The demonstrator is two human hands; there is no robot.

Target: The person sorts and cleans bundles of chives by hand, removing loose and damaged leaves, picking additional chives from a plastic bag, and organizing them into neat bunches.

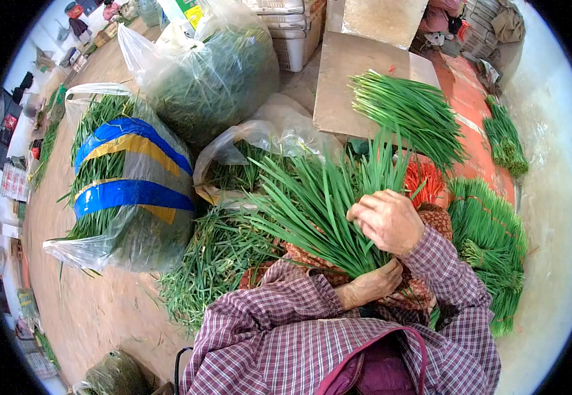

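A loose fan of green garlic chives (312, 204) lies across my lap, leaf tips spreading up and left. My left hand (371, 286) is closed around the lower end of the bunch, its fingers partly hidden by the stalks. Above it, my right hand (391, 220) has curled fingers pinched on leaves at the right side of the bunch. Just beyond the right hand is a clump of thin red ties (424, 181). Trimmed leaves (213, 263) are heaped to the left of my lap, which a reddish patterned cloth (424, 289) covers.
Ahead, a sheaf of chives (407, 112) rests on a brown board (332, 85). Tied bundles (490, 230) are stacked at my right by the white wall (555, 230). Leaf-filled plastic bags (213, 79) and a blue-taped bag (134, 191) stand on the floor (49, 210) to the left.
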